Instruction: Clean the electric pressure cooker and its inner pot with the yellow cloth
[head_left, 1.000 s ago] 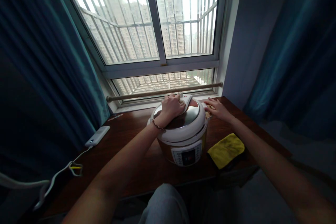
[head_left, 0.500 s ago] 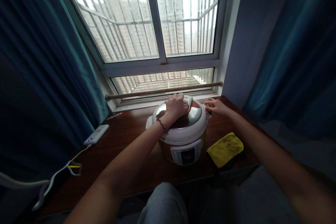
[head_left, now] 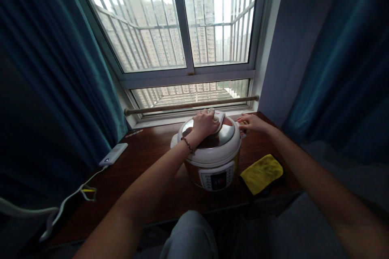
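A white and brown electric pressure cooker stands on a dark wooden table below a window. My left hand is closed round the handle on top of the cooker's lid. A bead bracelet circles that wrist. My right hand rests at the cooker's far right side, by its side handle, with the fingers curled against it. What those fingers grip is not clear. The cooker's control panel faces me.
A folded yellow cloth lies on the table right of the cooker. A white power bank with a cable lies at the left. A wooden rod runs along the window sill. Teal curtains hang on both sides. My knee is below the table edge.
The lid with my left hand on its handle has turned slightly, the handle now pointing more toward the far right. My right hand stays at the cooker's right side.
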Available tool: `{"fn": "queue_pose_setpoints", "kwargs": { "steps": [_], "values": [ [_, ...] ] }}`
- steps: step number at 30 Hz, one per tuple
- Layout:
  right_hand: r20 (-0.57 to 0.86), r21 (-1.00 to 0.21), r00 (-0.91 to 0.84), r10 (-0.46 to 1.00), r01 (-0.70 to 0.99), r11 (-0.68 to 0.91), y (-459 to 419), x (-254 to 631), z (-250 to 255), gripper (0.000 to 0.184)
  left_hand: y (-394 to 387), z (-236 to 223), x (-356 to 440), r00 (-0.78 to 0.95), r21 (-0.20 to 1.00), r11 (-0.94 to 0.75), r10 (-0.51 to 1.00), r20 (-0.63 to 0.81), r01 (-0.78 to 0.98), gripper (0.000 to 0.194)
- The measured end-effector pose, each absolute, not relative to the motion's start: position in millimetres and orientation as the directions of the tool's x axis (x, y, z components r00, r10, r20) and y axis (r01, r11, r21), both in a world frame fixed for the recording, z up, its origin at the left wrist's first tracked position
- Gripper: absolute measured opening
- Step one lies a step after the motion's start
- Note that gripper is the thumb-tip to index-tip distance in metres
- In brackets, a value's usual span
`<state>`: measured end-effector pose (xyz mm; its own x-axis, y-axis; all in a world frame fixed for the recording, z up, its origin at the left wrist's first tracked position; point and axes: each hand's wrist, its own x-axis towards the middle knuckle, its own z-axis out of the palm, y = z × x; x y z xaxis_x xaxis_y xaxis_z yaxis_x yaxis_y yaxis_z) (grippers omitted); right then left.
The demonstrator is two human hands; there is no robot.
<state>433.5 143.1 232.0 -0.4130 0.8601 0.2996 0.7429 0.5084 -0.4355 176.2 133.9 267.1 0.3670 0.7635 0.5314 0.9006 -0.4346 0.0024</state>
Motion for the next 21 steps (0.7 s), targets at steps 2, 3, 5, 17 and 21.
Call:
{"fn": "queue_pose_setpoints", "kwargs": {
  "steps": [2,3,5,17,21],
  "values": [
    [0.28,-0.428,-0.423,0.862,0.748,0.507,142.2,433.0,233.3,0.027,136.3,270.2,170.6,0.412,-0.017,-0.475,0.745,0.525,0.88,0.037],
    [0.27,-0.419,-0.421,0.866,0.758,0.499,141.8,432.7,233.9,0.026,138.0,272.7,166.3,0.463,-0.034,-0.521,0.724,0.511,0.853,0.041],
    [0.251,-0.395,-0.398,0.883,0.79,0.468,141.2,432.1,234.8,0.026,142.1,278.1,156.2,0.598,-0.067,-0.648,0.651,0.468,0.758,0.048],
    [0.241,-0.469,-0.444,0.863,0.725,0.505,133.5,429.2,245.2,0.034,156.6,278.3,146.0,0.671,-0.005,-0.769,0.555,0.492,0.64,0.039],
    [0.218,-0.466,-0.427,0.878,0.745,0.478,132.4,428.7,245.5,0.034,158.0,277.6,144.9,0.663,-0.005,-0.77,0.546,0.512,0.638,0.039]
  ]
}}
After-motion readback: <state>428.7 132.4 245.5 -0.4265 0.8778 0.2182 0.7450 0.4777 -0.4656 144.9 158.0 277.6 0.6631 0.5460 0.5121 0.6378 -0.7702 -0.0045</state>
